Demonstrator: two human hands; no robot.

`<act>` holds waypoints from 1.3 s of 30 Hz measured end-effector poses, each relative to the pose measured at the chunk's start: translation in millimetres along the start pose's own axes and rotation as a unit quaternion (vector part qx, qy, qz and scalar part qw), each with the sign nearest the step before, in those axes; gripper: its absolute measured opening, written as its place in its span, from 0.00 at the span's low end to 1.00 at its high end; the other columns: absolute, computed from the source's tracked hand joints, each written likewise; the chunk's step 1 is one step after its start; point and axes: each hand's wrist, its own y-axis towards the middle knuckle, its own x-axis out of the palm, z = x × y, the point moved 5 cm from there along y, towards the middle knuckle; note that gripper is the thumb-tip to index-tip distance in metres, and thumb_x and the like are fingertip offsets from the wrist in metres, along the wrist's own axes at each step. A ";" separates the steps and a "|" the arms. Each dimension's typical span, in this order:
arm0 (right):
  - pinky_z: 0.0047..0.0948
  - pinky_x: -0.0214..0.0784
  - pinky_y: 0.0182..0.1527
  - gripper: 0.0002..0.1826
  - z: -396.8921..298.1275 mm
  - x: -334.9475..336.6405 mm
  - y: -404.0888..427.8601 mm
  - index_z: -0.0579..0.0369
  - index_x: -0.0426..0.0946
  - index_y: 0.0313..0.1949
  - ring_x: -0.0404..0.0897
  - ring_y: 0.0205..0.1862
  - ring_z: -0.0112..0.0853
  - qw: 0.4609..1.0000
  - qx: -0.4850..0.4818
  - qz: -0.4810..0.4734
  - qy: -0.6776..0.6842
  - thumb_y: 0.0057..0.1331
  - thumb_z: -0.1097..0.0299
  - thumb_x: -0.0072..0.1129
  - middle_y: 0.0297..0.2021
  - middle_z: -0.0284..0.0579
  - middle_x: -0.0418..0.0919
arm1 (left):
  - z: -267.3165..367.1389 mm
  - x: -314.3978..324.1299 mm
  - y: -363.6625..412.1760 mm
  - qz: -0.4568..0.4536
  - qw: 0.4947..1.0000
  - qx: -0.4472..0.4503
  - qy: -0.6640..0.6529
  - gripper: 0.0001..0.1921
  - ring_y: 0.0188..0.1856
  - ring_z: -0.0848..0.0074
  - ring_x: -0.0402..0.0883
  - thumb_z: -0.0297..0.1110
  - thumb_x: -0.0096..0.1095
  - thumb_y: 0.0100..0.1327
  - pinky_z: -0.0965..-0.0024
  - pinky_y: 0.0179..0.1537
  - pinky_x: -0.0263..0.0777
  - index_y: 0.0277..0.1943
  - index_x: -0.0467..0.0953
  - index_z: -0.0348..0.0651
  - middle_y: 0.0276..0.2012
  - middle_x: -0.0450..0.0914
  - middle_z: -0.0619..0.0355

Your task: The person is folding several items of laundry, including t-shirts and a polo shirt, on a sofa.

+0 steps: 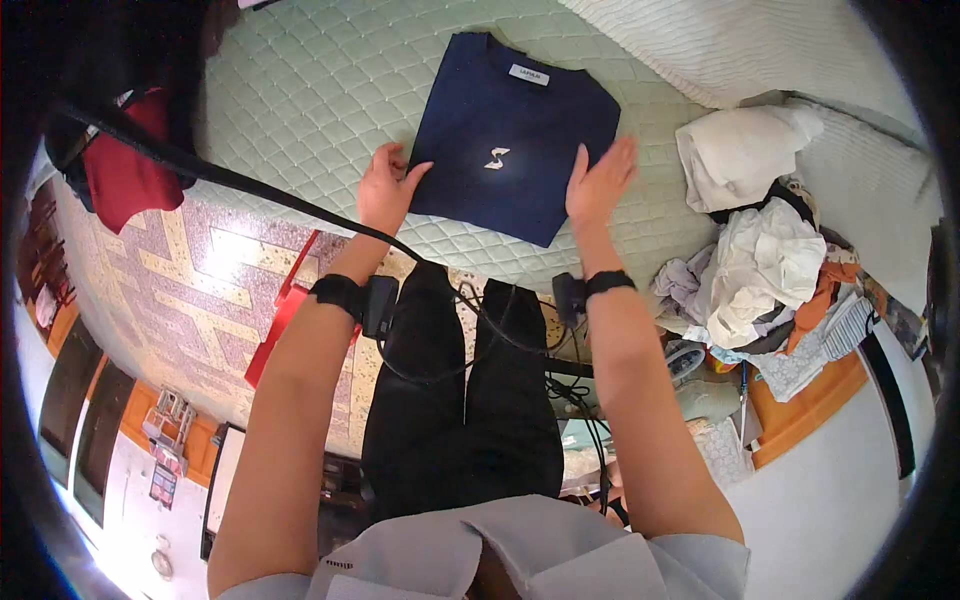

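A navy T-shirt (517, 135) lies folded into a compact shape on a pale green quilted bedspread (300, 112). Its collar points away from me, with a white neck label (529, 74) inside and a small white emblem (496, 158) on the front. At the shirt's left edge is my left hand (386, 189), thumb extended over the fabric and fingers loosely curled beside it. My right hand (600, 180) is at the right edge, palm side down, thumb spread from the straight fingers. Neither hand grips the cloth. Both wrists wear black straps with small devices.
On the right are a folded white cloth (739, 157) and a heap of crumpled clothes (765, 270). A black cable (247, 187) crosses the view near my left wrist. Dark red fabric (135, 165) hangs at the left, and a red object (277, 330) stands on the floor.
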 end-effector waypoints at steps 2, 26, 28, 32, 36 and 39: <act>0.49 0.47 0.61 0.34 -10.9 -11.7 -21.9 0.70 0.57 0.58 0.59 0.60 0.51 0.995 0.054 -0.001 0.089 0.64 0.52 0.50 0.58 0.62 0.60 | -2.5 -0.4 -1.8 -0.005 1.000 -0.013 -0.012 0.26 0.30 0.59 0.79 0.50 0.66 0.53 0.61 0.31 0.73 0.46 0.67 0.39 0.30 0.78 0.50; 0.46 0.38 0.67 0.35 -116.4 0.9 -51.9 0.60 0.55 0.63 0.51 0.68 0.39 0.954 -0.216 -0.188 0.088 0.62 0.53 0.50 0.65 0.49 0.53 | 62.7 45.0 3.4 -0.081 0.879 0.414 0.224 0.31 0.68 0.67 0.52 0.47 0.52 0.60 0.61 0.67 0.45 0.65 0.58 0.47 0.66 0.56 0.59; 0.45 0.38 0.67 0.38 -113.3 6.9 -30.7 0.57 0.54 0.64 0.51 0.68 0.38 0.953 -0.225 -0.187 0.076 0.61 0.47 0.49 0.66 0.48 0.53 | 53.1 44.4 24.2 -0.095 0.891 0.389 0.212 0.29 0.69 0.69 0.50 0.45 0.49 0.63 0.60 0.68 0.41 0.66 0.56 0.47 0.67 0.54 0.60; 0.45 0.38 0.67 0.39 -87.5 12.0 7.2 0.59 0.54 0.64 0.52 0.67 0.40 0.965 -0.206 -0.143 0.076 0.61 0.46 0.48 0.65 0.49 0.53 | 48.4 27.9 50.6 -0.032 0.907 0.329 0.260 0.29 0.69 0.70 0.50 0.45 0.46 0.65 0.60 0.68 0.41 0.67 0.54 0.48 0.68 0.53 0.60; 0.45 0.39 0.67 0.37 -65.2 10.6 27.5 0.61 0.53 0.64 0.51 0.67 0.42 0.988 -0.136 -0.056 0.038 0.64 0.48 0.45 0.65 0.52 0.53 | 46.8 24.6 51.9 -0.014 0.902 0.296 0.313 0.30 0.69 0.74 0.48 0.51 0.40 0.67 0.61 0.68 0.40 0.68 0.50 0.50 0.68 0.51 0.63; 0.46 0.40 0.66 0.36 -50.1 7.9 34.3 0.62 0.52 0.64 0.49 0.68 0.43 0.999 -0.041 -0.036 0.007 0.65 0.49 0.44 0.65 0.54 0.52 | 48.2 22.1 45.5 0.028 0.927 0.239 0.288 0.31 0.69 0.70 0.50 0.48 0.45 0.65 0.60 0.68 0.42 0.67 0.53 0.45 0.67 0.53 0.59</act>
